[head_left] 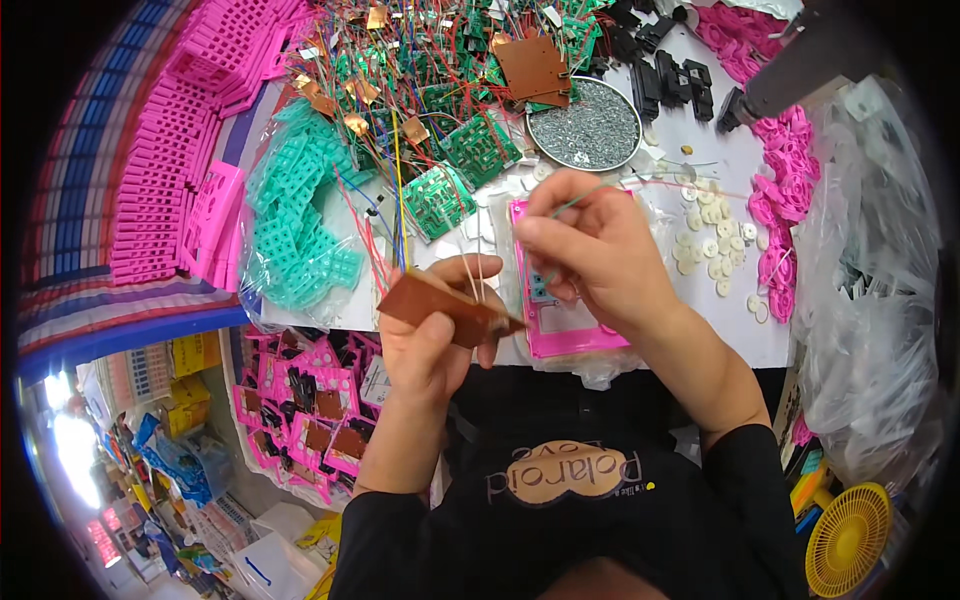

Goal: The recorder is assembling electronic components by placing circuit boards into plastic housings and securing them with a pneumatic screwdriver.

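Note:
My left hand (418, 360) is closed around a brown circuit board (425, 303), thumb on its near face. The board is tilted, and red, blue, yellow and white wires rise from it. To the right, my right hand (608, 245) pinches a thin green wire (582, 200) between thumb and fingers, above the table. A reddish wire trails off to the right from near the same hand. Beneath the right hand lies a pink plastic casing (575, 342) with teal pieces inside, partly hidden by the hand and resting on clear plastic wrap.
Wired green circuit boards (480, 148) heap up at the back. A round dish of small screws (585, 125) stands beside them. Teal keypads (295, 215) and stacked pink casings (155, 200) sit left; white discs (715, 235), pink parts (785, 190) and a metal arm (800, 75) are right.

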`<state>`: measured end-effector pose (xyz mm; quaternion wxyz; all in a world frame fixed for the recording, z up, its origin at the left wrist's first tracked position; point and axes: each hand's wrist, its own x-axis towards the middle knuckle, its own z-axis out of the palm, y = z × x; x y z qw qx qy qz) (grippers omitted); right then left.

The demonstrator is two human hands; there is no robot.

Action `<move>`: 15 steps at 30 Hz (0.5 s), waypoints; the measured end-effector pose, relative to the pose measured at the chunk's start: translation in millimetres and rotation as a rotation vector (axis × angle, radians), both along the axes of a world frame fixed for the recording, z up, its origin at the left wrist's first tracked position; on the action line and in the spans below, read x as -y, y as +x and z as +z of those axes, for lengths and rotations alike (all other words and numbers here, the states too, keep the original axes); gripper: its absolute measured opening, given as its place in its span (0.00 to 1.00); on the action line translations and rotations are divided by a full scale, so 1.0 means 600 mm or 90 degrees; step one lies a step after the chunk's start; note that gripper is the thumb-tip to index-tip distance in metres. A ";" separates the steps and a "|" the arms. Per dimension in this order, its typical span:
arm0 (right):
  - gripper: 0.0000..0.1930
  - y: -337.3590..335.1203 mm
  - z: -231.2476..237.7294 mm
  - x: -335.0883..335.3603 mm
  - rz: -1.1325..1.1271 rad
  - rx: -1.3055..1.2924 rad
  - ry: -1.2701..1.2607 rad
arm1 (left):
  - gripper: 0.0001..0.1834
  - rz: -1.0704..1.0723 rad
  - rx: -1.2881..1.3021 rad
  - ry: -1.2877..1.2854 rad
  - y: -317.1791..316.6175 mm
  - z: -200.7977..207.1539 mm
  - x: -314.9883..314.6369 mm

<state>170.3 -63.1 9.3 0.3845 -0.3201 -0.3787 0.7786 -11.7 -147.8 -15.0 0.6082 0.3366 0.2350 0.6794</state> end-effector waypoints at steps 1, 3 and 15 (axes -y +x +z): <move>0.08 0.000 -0.004 -0.008 0.047 0.009 -0.021 | 0.17 -0.041 0.028 0.050 0.001 0.000 -0.006; 0.08 -0.009 -0.027 -0.016 0.124 -0.019 -0.089 | 0.16 -0.076 0.020 0.052 -0.006 0.000 -0.002; 0.23 0.019 0.003 0.024 -0.114 -0.034 0.137 | 0.12 -0.032 -0.111 0.049 -0.025 -0.001 0.005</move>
